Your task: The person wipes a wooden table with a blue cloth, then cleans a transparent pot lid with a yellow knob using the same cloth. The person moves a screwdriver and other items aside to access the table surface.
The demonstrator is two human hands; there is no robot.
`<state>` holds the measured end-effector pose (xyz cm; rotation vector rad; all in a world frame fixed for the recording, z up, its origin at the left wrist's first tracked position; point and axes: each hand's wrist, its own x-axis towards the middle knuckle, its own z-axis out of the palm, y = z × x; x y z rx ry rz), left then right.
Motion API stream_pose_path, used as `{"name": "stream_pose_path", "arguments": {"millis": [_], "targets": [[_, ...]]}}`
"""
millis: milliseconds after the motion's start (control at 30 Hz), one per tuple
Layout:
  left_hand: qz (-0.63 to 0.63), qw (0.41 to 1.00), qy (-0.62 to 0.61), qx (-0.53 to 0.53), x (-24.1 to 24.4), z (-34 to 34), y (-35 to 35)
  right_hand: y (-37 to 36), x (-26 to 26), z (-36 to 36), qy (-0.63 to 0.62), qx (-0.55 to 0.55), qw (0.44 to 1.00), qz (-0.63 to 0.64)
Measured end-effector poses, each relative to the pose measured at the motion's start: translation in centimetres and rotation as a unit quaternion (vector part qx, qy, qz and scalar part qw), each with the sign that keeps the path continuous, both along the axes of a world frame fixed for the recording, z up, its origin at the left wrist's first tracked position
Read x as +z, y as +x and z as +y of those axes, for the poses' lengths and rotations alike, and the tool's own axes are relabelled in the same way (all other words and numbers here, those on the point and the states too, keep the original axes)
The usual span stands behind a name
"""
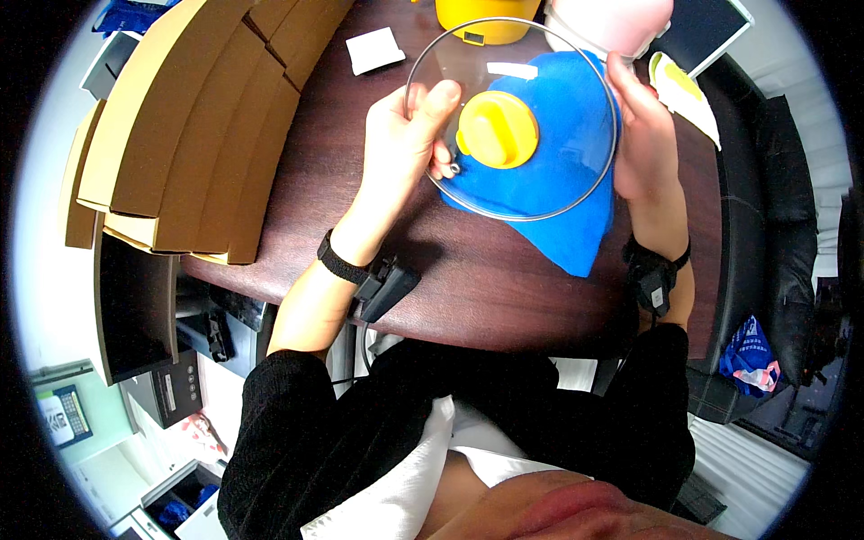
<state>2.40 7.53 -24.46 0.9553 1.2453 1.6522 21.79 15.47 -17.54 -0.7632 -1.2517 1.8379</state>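
A round clear glass lid (557, 152) with a thin metal rim is held up in front of me, above the table. Its yellow knob (498, 129) faces me, and a small metal vent ring sits low on its left side. At the left edge, my left hand (405, 131) pinches the lid, thumb in front. My right hand (644, 128) is at the right rim, its fingers mostly hidden. A blue cloth (574, 246) is behind the lid, showing through the glass and below the rim. Whether the right fingers hold this cloth against the glass cannot be told.
Brown cardboard boxes (202, 128) line the left side of the dark wooden table (310, 202). Beyond the lid are a yellow pot (486, 13), a pink-and-white appliance (607, 27) and a white card (374, 50). A white-and-yellow cloth (685, 94) lies at right, beside a black sofa (756, 202).
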Motion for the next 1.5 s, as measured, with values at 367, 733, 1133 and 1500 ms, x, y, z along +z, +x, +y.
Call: {"name": "stream_pose_path", "arguments": {"millis": [367, 733, 1133, 1500], "targets": [[0.087, 0.994, -0.007, -0.065, 0.9, -0.7, 1.0, 0.7, -0.4, 2.0, -0.045, 0.208, 0.977, 0.021], [0.086, 0.993, -0.015, -0.08, 1.2, -1.0, 1.9, 0.3, -1.5, 1.8, -0.142, 0.346, 0.921, 0.105], [0.145, 0.988, -0.016, -0.054, 1.5, -0.8, 0.5, -0.2, -1.9, 1.4, -0.012, 0.247, 0.968, -0.041], [0.134, 0.989, -0.031, -0.056, 1.3, -0.7, 0.7, -0.1, -2.0, 1.7, 0.003, 0.253, 0.966, -0.059]]}}
